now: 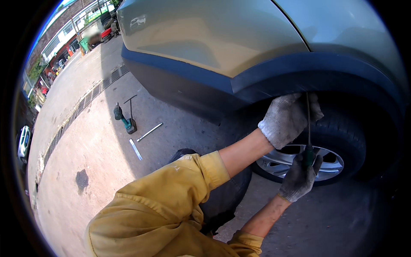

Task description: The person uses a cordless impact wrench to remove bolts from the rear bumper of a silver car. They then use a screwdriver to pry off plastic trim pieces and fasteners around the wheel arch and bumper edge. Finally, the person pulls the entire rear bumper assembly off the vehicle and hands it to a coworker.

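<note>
My right hand [298, 180], in a worn grey-white glove, is closed around the green handle of a screwdriver [309, 124]. The long thin shaft points up to the lower edge of the dark wheel arch trim [317, 70], where its tip is hard to make out. My left hand [286, 121], gloved too, reaches up under that edge beside the shaft. Its fingers are partly hidden in shadow and behind the shaft, so their grip is unclear. Just behind both hands stands a car wheel [280, 165] with a silver spoked rim and black tyre.
The car's bumper [180, 92] spans the area above my arms. On the ground to the left lie a green cordless drill [126, 122], a T-handle tool [131, 109], a metal rod [150, 132] and a flat pale strip [135, 149]. A drain grate [92, 94] crosses the pavement farther off.
</note>
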{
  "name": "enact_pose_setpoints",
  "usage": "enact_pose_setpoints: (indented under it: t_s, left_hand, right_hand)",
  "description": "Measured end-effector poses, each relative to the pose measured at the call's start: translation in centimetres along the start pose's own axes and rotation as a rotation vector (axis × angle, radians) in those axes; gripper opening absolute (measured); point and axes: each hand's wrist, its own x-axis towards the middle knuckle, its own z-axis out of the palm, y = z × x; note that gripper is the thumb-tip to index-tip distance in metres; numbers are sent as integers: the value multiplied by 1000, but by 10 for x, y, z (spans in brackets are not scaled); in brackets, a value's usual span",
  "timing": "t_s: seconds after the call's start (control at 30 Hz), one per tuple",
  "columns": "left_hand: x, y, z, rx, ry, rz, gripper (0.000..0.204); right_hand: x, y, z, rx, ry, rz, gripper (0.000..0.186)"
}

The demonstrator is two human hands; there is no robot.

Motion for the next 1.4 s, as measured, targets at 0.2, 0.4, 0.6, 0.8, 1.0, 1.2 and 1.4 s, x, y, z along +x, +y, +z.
enact_pose_setpoints:
  t_s: [0.2,0.4,0.6,0.8,1.0,1.2,1.4]
  left_hand:
    - [6,-4,0,-81,28,-47,24]
    - [12,-10,-7,-241,0,-167,23]
    - [1,-20,-14,-299,-120,-50,27]
    - [2,-28,-19,-30,-53,46,22]
    - [4,-39,-25,515,-93,276,27]
    - [-2,-34,8,-146,-46,-398,26]
    - [-66,-14,-16,108,114,-391,31]
  right_hand:
    - [-1,5,-13,-194,-33,-5,44]
    - [1,-12,-24,-83,-230,190,43]
    - [-9,-16,2,-148,-4,19,41]
    - [-14,-15,21,-193,133,-15,36]
    - [-17,-18,6,-156,126,77,35]
    - [-27,-19,-6,-23,201,-16,31]
    - [-109,-9,-50,-248,295,435,38]
